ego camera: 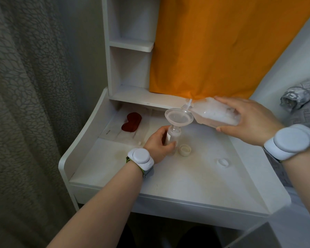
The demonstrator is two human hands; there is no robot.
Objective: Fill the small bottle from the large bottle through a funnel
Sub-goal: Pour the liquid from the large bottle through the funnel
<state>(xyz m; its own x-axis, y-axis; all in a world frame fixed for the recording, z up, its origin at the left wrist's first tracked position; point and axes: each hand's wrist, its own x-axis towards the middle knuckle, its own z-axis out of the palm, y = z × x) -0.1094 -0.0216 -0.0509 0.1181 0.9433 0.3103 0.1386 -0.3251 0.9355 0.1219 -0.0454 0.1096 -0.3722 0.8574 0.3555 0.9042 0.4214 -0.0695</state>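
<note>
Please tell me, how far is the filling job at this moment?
Done: both caps are off on the desk, and the funnel sits in the small bottle. In hand: left hand steadies it; right hand tips the large bottle over the funnel. Left: finishing, recapping. Fill level unclear.

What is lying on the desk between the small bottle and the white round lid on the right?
In the head view, a small cream cap lies open side up, close beside the small bottle. From it to the white lid the desk is bare.
</note>
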